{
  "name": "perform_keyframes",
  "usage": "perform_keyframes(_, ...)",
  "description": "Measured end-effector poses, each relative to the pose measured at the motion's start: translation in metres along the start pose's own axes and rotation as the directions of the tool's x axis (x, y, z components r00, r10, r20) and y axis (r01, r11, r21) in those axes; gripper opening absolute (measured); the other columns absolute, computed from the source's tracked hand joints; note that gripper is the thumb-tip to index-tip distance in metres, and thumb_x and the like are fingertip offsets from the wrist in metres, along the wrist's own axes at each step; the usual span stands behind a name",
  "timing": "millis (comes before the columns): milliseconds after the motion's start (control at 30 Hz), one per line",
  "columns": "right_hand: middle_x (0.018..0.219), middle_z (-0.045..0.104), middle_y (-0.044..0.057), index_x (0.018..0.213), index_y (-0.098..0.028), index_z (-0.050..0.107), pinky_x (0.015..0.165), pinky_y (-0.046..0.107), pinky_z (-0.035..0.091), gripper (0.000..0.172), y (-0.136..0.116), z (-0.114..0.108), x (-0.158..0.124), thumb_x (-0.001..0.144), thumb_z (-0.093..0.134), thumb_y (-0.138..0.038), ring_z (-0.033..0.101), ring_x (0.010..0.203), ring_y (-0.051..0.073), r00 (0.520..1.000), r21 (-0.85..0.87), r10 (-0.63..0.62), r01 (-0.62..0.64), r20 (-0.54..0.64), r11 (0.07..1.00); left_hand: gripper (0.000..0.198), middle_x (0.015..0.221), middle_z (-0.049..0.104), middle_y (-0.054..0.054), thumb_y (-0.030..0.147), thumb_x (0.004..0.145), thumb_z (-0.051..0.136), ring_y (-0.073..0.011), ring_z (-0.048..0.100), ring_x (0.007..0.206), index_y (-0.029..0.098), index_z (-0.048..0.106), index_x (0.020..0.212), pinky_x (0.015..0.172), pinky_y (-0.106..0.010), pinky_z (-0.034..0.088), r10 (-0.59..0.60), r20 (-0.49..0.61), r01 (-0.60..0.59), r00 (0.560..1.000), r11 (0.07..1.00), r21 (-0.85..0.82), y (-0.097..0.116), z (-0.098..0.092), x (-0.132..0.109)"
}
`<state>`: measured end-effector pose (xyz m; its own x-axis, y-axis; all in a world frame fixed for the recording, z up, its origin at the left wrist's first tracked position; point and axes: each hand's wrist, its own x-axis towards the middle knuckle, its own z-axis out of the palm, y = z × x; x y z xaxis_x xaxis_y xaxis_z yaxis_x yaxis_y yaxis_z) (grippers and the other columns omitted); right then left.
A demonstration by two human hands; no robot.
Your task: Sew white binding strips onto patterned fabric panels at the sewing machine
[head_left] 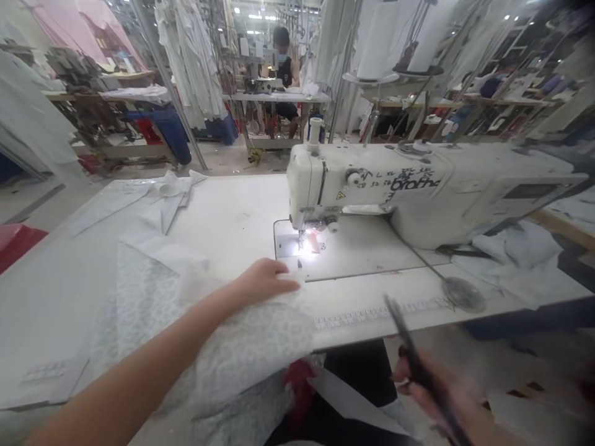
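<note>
My left hand lies flat on a pale patterned fabric, pressing its edge down just in front of the lit needle area of a white sewing machine. The fabric drapes off the table's front edge toward my lap. My right hand is low at the bottom right, below the table edge, blurred, and gripping a pair of dark scissors whose blades point up toward the table.
More white fabric pieces lie at the table's far left. A metal disc on a rod rests at the right of the white table. Another person sits at a far table. Garments hang behind.
</note>
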<state>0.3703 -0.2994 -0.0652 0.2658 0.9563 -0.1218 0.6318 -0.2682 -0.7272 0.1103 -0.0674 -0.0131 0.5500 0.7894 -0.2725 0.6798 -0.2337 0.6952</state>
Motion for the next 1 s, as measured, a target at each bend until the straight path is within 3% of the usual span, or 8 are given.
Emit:
perform_keyframes(67, 0.093, 0.065, 0.008, 0.102, -0.029, 0.053, 0.061, 0.039, 0.053, 0.031, -0.002, 0.021, -0.021, 0.074, 0.052, -0.042, 0.064, 0.075, 0.028, 0.997, 0.076, -0.028, 0.023, 0.065, 0.997, 0.036, 0.063, 0.058, 0.000, 0.052, 0.071, 0.059, -0.0141, 0.053, 0.055, 0.017, 0.063, 0.074, 0.050, -0.024, 0.038, -0.027, 0.124, 0.053, 0.992, 0.975, -0.214, 0.004, 0.006, -0.022)
perform_keyframes(133, 0.104, 0.062, 0.009, 0.111, -0.027, 0.048, 0.073, 0.042, 0.053, 0.040, -0.010, 0.032, -0.028, 0.073, 0.055, -0.037, 0.062, 0.090, 0.029, 0.988, 0.101, -0.051, 0.037, 0.147, 0.994, 0.039, 0.069, 0.062, -0.002, 0.054, 0.072, 0.058, -0.0150, 0.056, 0.059, 0.017, 0.065, 0.082, 0.052, -0.025, 0.041, -0.037, 0.156, 0.092, 0.987, 0.928, -0.361, 0.008, 0.014, -0.041)
perform_keyframes(233, 0.107, 0.058, 0.010, 0.108, -0.023, 0.046, 0.082, 0.043, 0.049, 0.035, -0.031, 0.034, -0.025, 0.075, 0.057, -0.029, 0.057, 0.098, 0.027, 0.965, 0.098, -0.083, 0.060, 0.248, 0.993, 0.041, 0.072, 0.063, -0.003, 0.056, 0.071, 0.059, -0.0147, 0.056, 0.059, 0.017, 0.065, 0.084, 0.052, -0.024, 0.042, -0.069, 0.203, 0.157, 0.977, 0.875, -0.458, 0.014, 0.025, -0.063)
perform_keyframes(467, 0.097, 0.053, 0.005, 0.088, -0.022, 0.044, 0.077, 0.036, 0.048, 0.028, -0.070, 0.039, -0.017, 0.069, 0.065, -0.018, 0.053, 0.091, 0.024, 0.950, 0.105, -0.196, 0.175, 0.244, 0.979, 0.036, 0.077, 0.064, -0.002, 0.050, 0.075, 0.060, -0.0127, 0.055, 0.063, 0.017, 0.066, 0.085, 0.055, -0.021, 0.042, -0.047, 0.230, 0.163, 0.972, 0.839, -0.518, 0.026, 0.045, -0.094)
perform_keyframes(567, 0.086, 0.052, 0.002, 0.077, -0.023, 0.039, 0.068, 0.031, 0.046, 0.028, -0.068, 0.047, -0.023, 0.068, 0.066, -0.021, 0.053, 0.079, 0.021, 0.954, 0.072, -0.203, 0.191, 0.219, 0.979, 0.035, 0.079, 0.065, -0.003, 0.048, 0.076, 0.059, -0.0141, 0.056, 0.066, 0.016, 0.066, 0.089, 0.058, -0.023, 0.043, -0.056, 0.256, 0.189, 0.965, 0.825, -0.532, 0.029, 0.051, -0.101)
perform_keyframes(733, 0.064, 0.047, -0.003, 0.063, -0.023, 0.033, 0.052, 0.025, 0.035, 0.031, -0.051, 0.058, -0.040, 0.074, 0.061, -0.029, 0.048, 0.058, 0.017, 0.961, 0.001, -0.110, 0.113, 0.253, 0.994, 0.032, 0.075, 0.064, -0.002, 0.045, 0.077, 0.058, -0.0156, 0.057, 0.067, 0.015, 0.066, 0.087, 0.061, -0.025, 0.043, -0.053, 0.288, 0.204, 0.956, 0.827, -0.524, 0.020, 0.065, -0.107)
perform_keyframes(833, 0.068, 0.051, -0.003, 0.066, -0.022, 0.038, 0.054, 0.024, 0.035, 0.026, -0.049, 0.058, -0.047, 0.071, 0.063, -0.023, 0.051, 0.062, 0.016, 0.963, 0.013, -0.087, 0.087, 0.256, 0.996, 0.029, 0.071, 0.063, -0.001, 0.042, 0.076, 0.059, -0.0154, 0.056, 0.066, 0.015, 0.066, 0.078, 0.064, -0.025, 0.043, -0.036, 0.267, 0.166, 0.963, 0.860, -0.483, 0.020, 0.072, -0.106)
perform_keyframes(1000, 0.074, 0.054, -0.001, 0.071, -0.021, 0.042, 0.053, 0.023, 0.031, 0.028, -0.050, 0.056, -0.043, 0.066, 0.069, -0.027, 0.051, 0.064, 0.016, 0.980, -0.097, -0.104, 0.122, 0.171, 0.988, 0.026, 0.081, 0.066, -0.001, 0.040, 0.078, 0.056, -0.0199, 0.059, 0.087, 0.017, 0.068, 0.081, 0.084, -0.028, 0.043, 0.061, 0.271, 0.090, 0.961, 0.854, -0.512, 0.028, 0.079, -0.102)
